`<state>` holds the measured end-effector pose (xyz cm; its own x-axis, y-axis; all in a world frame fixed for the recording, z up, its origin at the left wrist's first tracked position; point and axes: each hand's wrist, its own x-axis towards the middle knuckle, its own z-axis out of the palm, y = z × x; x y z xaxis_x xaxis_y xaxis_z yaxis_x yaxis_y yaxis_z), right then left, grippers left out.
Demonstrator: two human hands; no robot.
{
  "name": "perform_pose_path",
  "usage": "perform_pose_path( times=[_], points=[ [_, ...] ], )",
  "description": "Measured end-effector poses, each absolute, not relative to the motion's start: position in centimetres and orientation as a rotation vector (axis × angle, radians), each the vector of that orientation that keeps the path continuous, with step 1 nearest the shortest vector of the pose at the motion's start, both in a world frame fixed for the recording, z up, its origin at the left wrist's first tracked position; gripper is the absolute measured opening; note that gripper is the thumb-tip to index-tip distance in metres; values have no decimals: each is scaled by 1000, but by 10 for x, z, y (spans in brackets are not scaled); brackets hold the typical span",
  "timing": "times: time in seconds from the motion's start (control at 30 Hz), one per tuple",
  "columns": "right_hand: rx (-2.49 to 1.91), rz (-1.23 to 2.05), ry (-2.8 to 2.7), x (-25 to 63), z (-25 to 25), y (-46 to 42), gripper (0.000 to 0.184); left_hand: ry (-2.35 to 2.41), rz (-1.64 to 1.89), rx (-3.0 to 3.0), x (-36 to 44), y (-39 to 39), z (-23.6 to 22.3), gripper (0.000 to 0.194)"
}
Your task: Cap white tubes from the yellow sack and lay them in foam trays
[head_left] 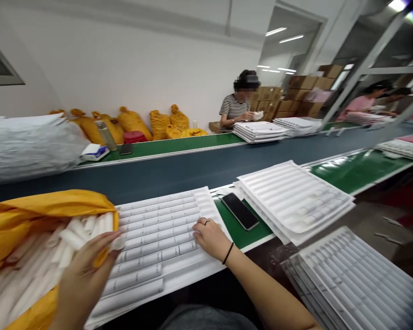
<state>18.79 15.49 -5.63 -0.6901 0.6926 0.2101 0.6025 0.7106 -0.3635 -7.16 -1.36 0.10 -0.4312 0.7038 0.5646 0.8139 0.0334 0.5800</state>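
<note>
My left hand (89,266), at the lower left, pinches a small white round-ended piece (117,242) between thumb and fingertips; the rest of that piece is hidden. Beside it is an open yellow sack (55,201) full of loose white tubes (72,236). In front of me lies a white ridged tray (206,201) with rows of white tubes (151,238) bearing small dark marks. My right hand (211,238) rests over the right part of the tray, its fingers curled on the end of a white tube. The front rows hold tubes only at their left side.
A phone (240,211) lies right of the tray. Stacked trays (296,197) sit beyond it, with another stack (361,275) lower right. A conveyor belt (179,167) runs behind. Across it, a person in a striped shirt (232,107) works near more trays (259,130).
</note>
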Motion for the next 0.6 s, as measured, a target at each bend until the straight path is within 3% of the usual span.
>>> perform_pose_path(
  times=[0.37, 0.43, 0.6],
  points=[
    [-943, 407, -2899, 181, -49, 127, 22, -2025, -1787, -1807, -31, 3, -2, 26],
    [-907, 402, -2817, 181, -49, 128, 20, -2055, -2061, -1718, -28, 4, -1, 27],
    [-818, 618, -2444, 186, -36, 130, 18, -1855, -3153, -1099, -14, 9, 6, 34]
  ],
)
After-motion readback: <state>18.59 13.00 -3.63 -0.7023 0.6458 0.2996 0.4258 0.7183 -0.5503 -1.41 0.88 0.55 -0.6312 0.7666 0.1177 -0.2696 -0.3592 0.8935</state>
